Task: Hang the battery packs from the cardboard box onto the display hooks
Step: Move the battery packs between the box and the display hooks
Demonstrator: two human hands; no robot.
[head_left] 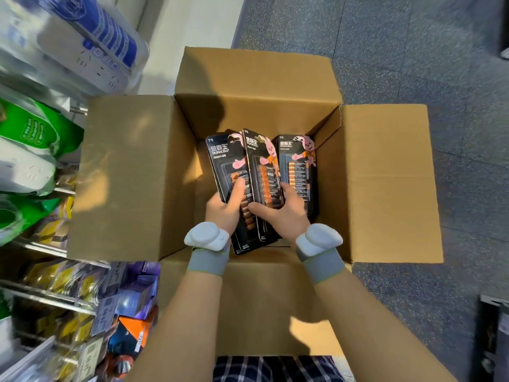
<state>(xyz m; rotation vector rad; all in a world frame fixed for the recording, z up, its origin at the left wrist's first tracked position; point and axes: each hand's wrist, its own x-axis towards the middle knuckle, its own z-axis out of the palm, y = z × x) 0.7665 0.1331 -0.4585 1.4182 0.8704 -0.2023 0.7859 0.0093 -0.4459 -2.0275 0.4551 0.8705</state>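
1. The cardboard box [124,175] sits open on the floor, flaps spread. Three battery packs stand fanned inside it, all well apart from the rack of hanging goods [41,139] off to the left.
2. The left hand [224,209] grips the left pack [220,158] low down, with the thumb laid across the front over the batteries.
3. The right hand [281,213] is wrapped round the lower part of the middle pack [259,161], which overlaps the left one. The right pack [298,166] leans on the box wall, untouched.
4. These look like stiff card backs with a glossy blister, bottom-heavy from the row of cells, so I'd expect them to swing and slip against each other.
5. I'd take one at a time, pinching the card edges near the middle, so the top edge is free to meet a hook.
6. I can't make out a free hook; the rack is blurred.
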